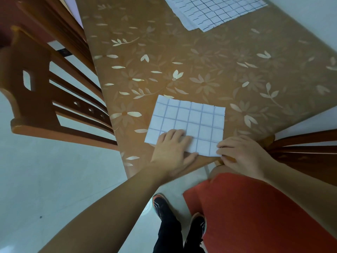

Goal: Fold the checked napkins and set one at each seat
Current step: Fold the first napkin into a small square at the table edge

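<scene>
A folded white napkin with thin blue checks (189, 117) lies flat near the table's near edge. My left hand (171, 150) rests on its near left part, fingers straight and pressing the cloth down. My right hand (240, 154) is at the napkin's near right corner, fingers curled and pinching the edge there. More checked napkins (213, 10) lie spread in a loose stack at the far side of the table.
The table (209, 66) is covered with an orange-brown floral cloth. A wooden chair (45, 92) stands at the left side, another chair back (302, 147) at the right. A red chair seat (255, 212) is below my right arm. My feet stand on the pale floor.
</scene>
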